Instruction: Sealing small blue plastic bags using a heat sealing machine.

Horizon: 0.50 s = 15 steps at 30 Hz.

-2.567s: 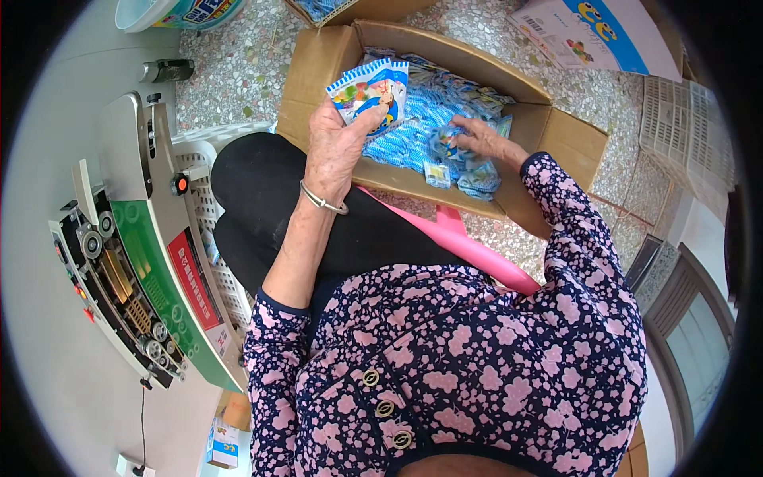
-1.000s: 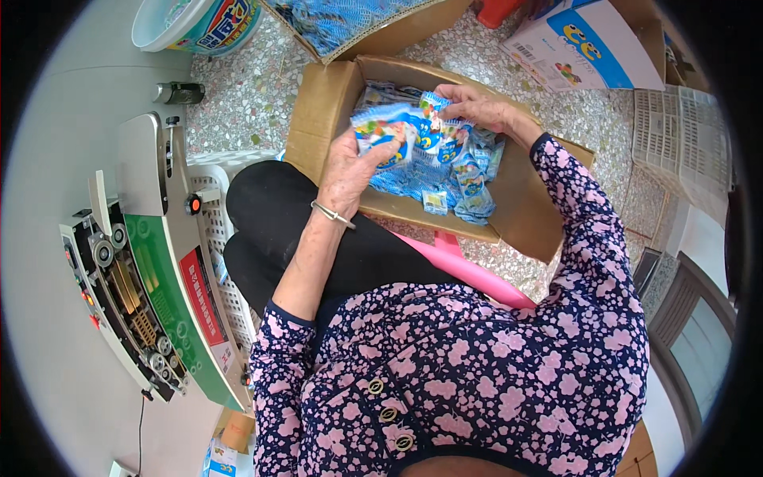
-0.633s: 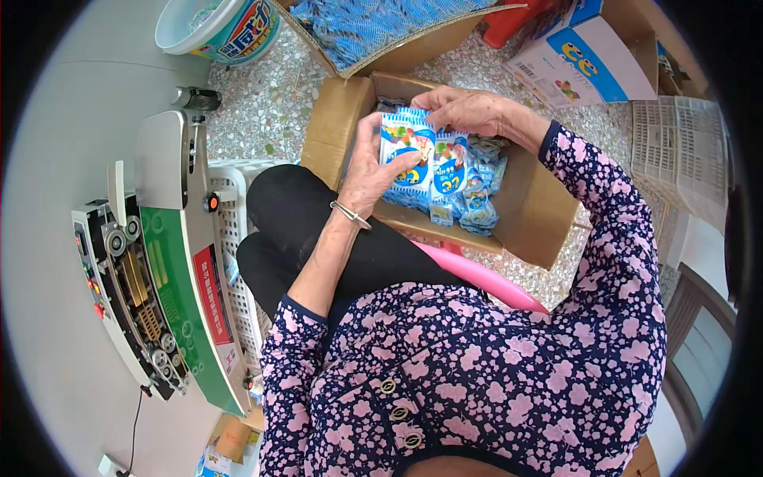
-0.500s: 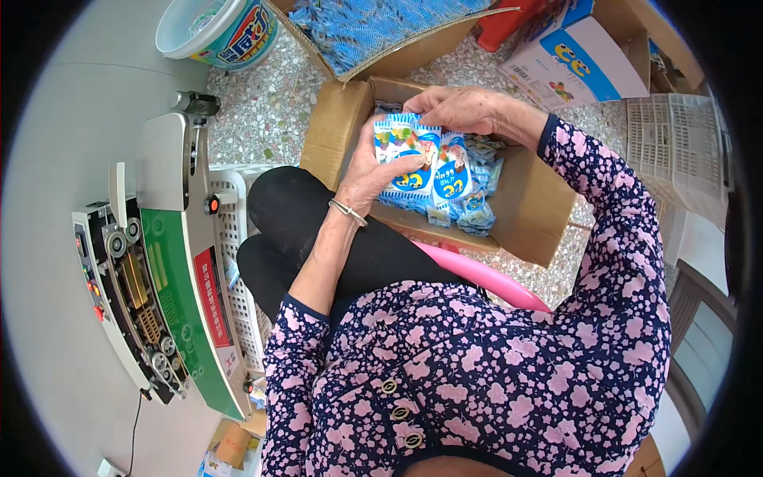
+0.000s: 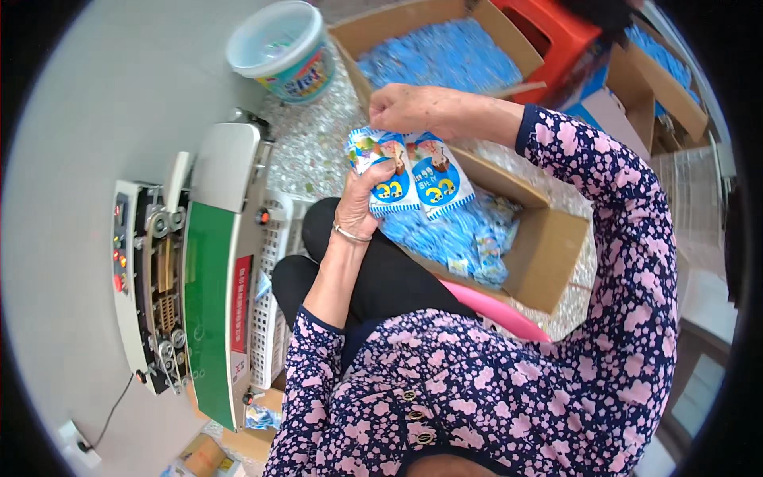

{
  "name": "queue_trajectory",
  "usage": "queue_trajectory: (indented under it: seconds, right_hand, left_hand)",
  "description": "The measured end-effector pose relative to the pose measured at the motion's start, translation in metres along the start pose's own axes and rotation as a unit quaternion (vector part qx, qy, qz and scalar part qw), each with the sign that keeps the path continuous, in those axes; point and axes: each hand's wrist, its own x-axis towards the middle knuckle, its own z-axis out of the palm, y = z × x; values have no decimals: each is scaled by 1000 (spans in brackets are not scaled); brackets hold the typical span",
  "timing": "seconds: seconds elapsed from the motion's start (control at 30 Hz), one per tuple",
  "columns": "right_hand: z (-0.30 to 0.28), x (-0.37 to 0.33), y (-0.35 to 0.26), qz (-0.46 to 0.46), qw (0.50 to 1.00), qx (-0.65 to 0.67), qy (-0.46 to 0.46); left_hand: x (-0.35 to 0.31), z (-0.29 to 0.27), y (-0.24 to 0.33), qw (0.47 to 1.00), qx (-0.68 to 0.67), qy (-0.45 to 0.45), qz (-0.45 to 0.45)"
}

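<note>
My left hand point(image 5: 359, 202) is closed round blue-and-white snack packets, its thumb across the front of the left packet point(image 5: 388, 179). A second packet point(image 5: 437, 181) fans out beside it to the right. Just above the packets' top edges is my right hand point(image 5: 404, 109), its fingers curled together; what they pinch, if anything, is hidden. Below the held packets, many similar small packets point(image 5: 445, 238) fill part of an open cardboard box point(image 5: 548, 258) in front of my knees.
Behind stands a larger cardboard box point(image 5: 509, 32) of blue packets, beside a red stool point(image 5: 548, 48). A white bucket point(image 5: 306, 75) is at the far left. On my left are a green-fronted machine point(image 5: 214, 302) with exposed wheels and a white plastic basket point(image 5: 274, 310).
My view has turned, so the boxes and machine sit lower and further right. The packets now fan apart, lifted higher over the box. My right hand has moved up and left along their tops.
</note>
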Motion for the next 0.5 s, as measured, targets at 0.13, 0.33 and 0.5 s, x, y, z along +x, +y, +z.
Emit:
queue_trajectory:
  seconds: [0.13,0.33,0.5]
  right_hand:
    - [-28,30,-108,-41,990,4,133]
    - [-46,50,-164,-201,937,203,201]
    - [11,52,-139,-116,949,284,-77]
  left_hand:
    - [-9,-8,73,991,-1,22,132]
    - [-44,-14,150,954,-34,40,294]
    - [-76,-46,179,932,0,83,353]
